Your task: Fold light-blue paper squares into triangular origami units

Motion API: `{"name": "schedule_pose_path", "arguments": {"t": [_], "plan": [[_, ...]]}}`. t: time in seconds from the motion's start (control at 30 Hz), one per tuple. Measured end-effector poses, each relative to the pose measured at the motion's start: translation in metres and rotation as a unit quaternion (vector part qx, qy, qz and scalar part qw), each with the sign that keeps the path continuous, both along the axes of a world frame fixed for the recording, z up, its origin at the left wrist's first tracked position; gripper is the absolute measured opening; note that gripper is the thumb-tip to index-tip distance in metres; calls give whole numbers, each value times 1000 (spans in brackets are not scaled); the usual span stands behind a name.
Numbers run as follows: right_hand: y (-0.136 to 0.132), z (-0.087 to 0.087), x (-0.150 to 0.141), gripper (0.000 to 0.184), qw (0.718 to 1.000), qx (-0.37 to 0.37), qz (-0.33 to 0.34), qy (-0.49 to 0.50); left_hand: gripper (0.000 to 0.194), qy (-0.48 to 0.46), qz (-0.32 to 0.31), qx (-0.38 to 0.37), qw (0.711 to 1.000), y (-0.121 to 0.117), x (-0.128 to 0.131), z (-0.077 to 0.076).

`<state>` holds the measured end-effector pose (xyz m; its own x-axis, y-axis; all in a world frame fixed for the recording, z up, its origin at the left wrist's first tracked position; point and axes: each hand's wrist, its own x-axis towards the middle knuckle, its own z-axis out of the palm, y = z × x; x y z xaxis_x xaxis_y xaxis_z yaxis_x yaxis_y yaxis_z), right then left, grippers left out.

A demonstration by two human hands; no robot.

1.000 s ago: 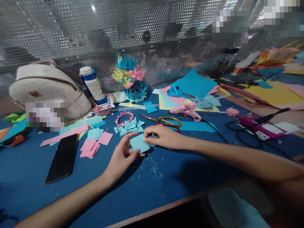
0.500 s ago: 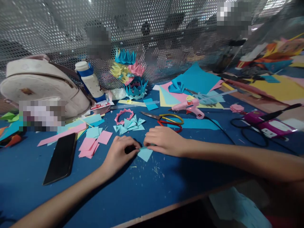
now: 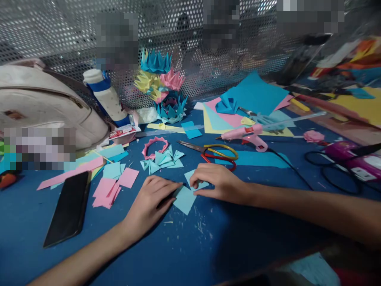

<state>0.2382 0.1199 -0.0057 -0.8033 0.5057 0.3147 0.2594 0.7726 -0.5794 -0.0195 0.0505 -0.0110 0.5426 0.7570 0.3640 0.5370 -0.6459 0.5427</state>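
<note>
A light blue paper square (image 3: 185, 200) lies between my two hands on the blue table. My left hand (image 3: 153, 200) grips its left side, with thumb and fingertips at the edge. At the square's right corner, the thumb and curled fingers of my right hand (image 3: 216, 180) are closed on it. Another light blue paper piece (image 3: 188, 174) lies just beyond, partly covered by the right fingers. Small folded light blue pieces (image 3: 165, 159) are heaped past my hands, against a pink pointed paper ring (image 3: 155, 147). Pink paper squares (image 3: 107, 190) lie left of my left hand.
Scissors (image 3: 205, 151) with yellow and red handles lie beyond my right hand, near a pink glue gun (image 3: 245, 135) and its cord. A black phone (image 3: 68, 208) lies at the left. Behind stand a bottle (image 3: 105, 95), a backpack (image 3: 50, 107) and stacked paper crowns (image 3: 156, 61).
The paper between my hands showed as a small triangle and now shows as a flat square. My right hand has shifted right, uncovering another light blue piece. The view has shifted slightly.
</note>
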Motion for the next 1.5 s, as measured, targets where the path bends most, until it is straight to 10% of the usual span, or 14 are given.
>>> {"name": "schedule_pose_path", "arguments": {"t": [0.53,0.97,1.5], "plan": [[-11,1,-9,18,988,118,97,-16,12,5,-8,-3,1000,-2,0,6],[-13,0,-11,24,964,241,111,18,23,162,-31,218,962,-50,-5,15],[-16,3,-13,30,952,277,127,0,30,192,21,188,963,-43,-8,9]]}}
